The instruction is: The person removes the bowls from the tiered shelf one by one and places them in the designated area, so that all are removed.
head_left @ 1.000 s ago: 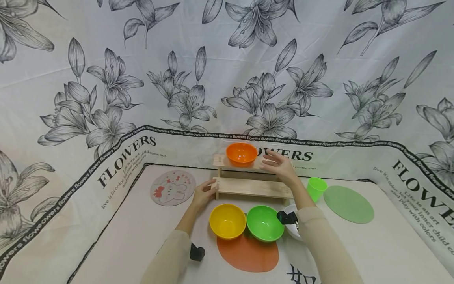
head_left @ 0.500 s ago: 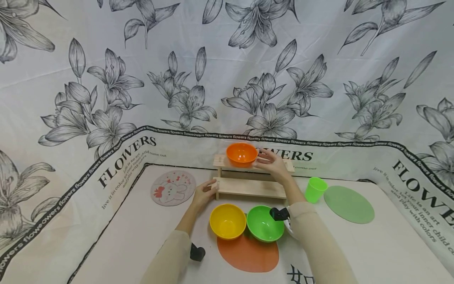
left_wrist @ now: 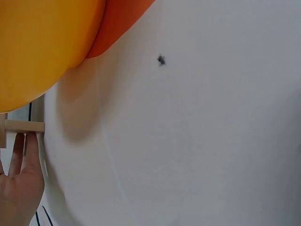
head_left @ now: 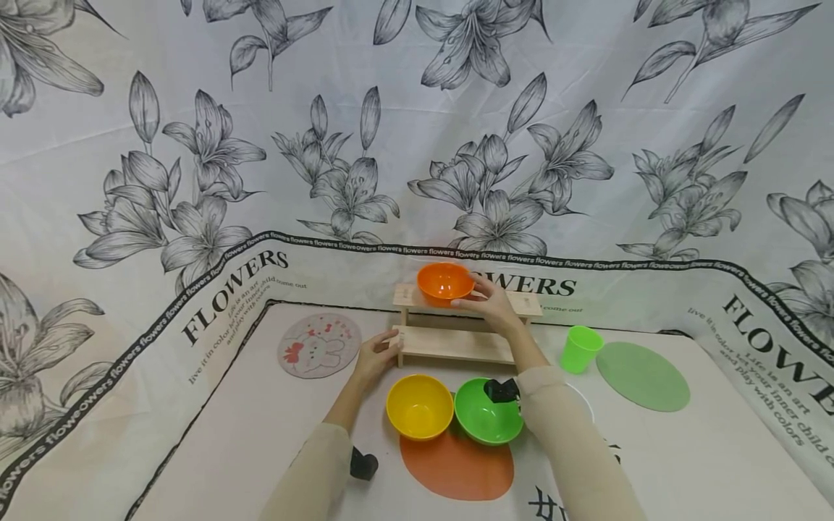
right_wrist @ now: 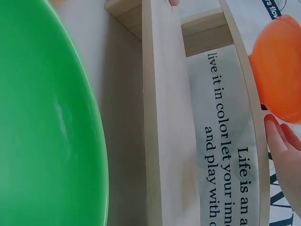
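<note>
Fingers point(head_left: 470, 298) of the right hand point(head_left: 490, 307) touch the side of the orange bowl point(head_left: 445, 282). They look loose and not yet wrapped around it. That bowl sits on the top step of the wooden rack point(head_left: 456, 344), at its left end. Left hand point(head_left: 376, 356) rests with straight fingers on the left end of the rack's low step. Close in front of the rack, on the table point(head_left: 684, 449), a yellow bowl point(head_left: 420, 407) and a green bowl point(head_left: 485, 411) sit side by side. A green cup point(head_left: 579, 349) stands to the right.
</note>
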`<action>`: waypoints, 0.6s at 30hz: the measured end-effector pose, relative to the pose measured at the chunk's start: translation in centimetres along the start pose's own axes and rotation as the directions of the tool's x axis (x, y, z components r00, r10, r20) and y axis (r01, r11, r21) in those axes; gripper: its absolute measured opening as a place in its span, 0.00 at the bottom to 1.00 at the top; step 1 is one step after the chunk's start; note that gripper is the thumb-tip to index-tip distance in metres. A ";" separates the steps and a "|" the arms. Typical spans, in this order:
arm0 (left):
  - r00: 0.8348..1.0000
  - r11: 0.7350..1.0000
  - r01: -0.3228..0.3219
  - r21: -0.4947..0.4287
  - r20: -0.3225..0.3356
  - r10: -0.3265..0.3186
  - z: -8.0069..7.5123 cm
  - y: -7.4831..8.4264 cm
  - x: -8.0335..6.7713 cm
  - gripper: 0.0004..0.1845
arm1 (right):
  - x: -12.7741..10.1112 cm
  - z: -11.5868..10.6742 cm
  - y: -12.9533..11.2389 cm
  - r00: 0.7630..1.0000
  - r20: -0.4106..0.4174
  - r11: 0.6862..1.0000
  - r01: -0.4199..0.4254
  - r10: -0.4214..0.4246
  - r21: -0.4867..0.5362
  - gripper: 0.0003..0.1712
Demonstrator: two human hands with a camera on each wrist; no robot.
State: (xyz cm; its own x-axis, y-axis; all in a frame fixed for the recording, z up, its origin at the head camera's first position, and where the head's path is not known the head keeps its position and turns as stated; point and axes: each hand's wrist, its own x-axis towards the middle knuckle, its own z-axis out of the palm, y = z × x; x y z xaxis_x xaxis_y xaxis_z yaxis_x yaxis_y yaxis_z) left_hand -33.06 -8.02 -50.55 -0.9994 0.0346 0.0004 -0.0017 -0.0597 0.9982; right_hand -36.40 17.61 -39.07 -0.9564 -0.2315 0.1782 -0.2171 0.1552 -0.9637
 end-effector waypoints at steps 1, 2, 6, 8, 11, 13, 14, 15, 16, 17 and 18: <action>1.000 1.000 -0.001 -0.002 0.001 0.001 0.0 0.0 0.0 0.23 | 0.0 0.1 -0.1 1.000 0.000 1.000 -0.002 0.002 -0.010 0.45; 1.000 1.000 -0.003 -0.004 0.003 0.003 0.0 0.0 0.0 0.23 | 0.1 0.3 -0.1 1.000 -0.001 1.000 -0.008 0.008 -0.021 0.45; 1.000 1.000 0.001 -0.020 0.003 -0.001 0.1 0.1 0.0 0.23 | 0.3 0.7 -0.2 1.000 -0.003 0.998 -0.030 0.030 -0.061 0.46; 1.000 1.000 0.004 -0.022 0.003 -0.004 0.1 0.1 0.0 0.23 | 0.4 0.9 -0.2 0.999 -0.003 0.997 -0.036 0.035 -0.063 0.47; 1.000 1.000 0.005 -0.018 0.000 -0.005 0.1 0.0 0.0 0.23 | 0.5 1.0 -0.1 1.000 0.002 0.998 -0.029 0.029 -0.048 0.48; 1.000 1.000 0.005 -0.021 -0.002 -0.005 0.1 0.0 0.1 0.23 | 0.5 1.0 -0.1 1.000 0.005 0.999 -0.020 0.020 -0.045 0.49; 1.000 1.000 0.002 -0.018 -0.001 -0.002 0.1 0.0 0.1 0.23 | 0.5 1.0 0.0 1.000 0.001 0.999 -0.022 0.023 -0.047 0.49; 1.000 1.000 -0.001 -0.017 0.000 0.001 0.1 -0.1 0.1 0.24 | 0.5 1.0 0.0 1.000 0.000 0.998 -0.022 0.022 -0.052 0.50; 1.000 1.000 0.001 -0.017 0.000 -0.001 0.1 -0.1 0.0 0.24 | 0.4 1.0 0.0 1.000 -0.002 0.998 -0.023 0.023 -0.060 0.50; 1.000 1.000 0.000 -0.014 0.001 0.000 0.1 -0.1 0.0 0.24 | 0.4 1.1 -0.1 1.000 -0.002 0.998 -0.027 0.026 -0.064 0.50; 1.000 1.000 0.000 -0.013 0.002 0.000 0.1 -0.2 0.0 0.24 | 0.3 1.1 -0.1 1.000 -0.004 0.997 -0.029 0.029 -0.070 0.51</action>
State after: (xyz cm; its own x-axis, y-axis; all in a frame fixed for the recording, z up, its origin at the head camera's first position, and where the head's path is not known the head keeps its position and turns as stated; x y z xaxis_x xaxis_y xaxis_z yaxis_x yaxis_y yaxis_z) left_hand -33.10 -7.94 -50.71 -0.9993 0.0362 0.0003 -0.0023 -0.0731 0.9973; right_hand -36.49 16.46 -39.12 -0.9631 -0.2228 0.1511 -0.2022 0.2283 -0.9524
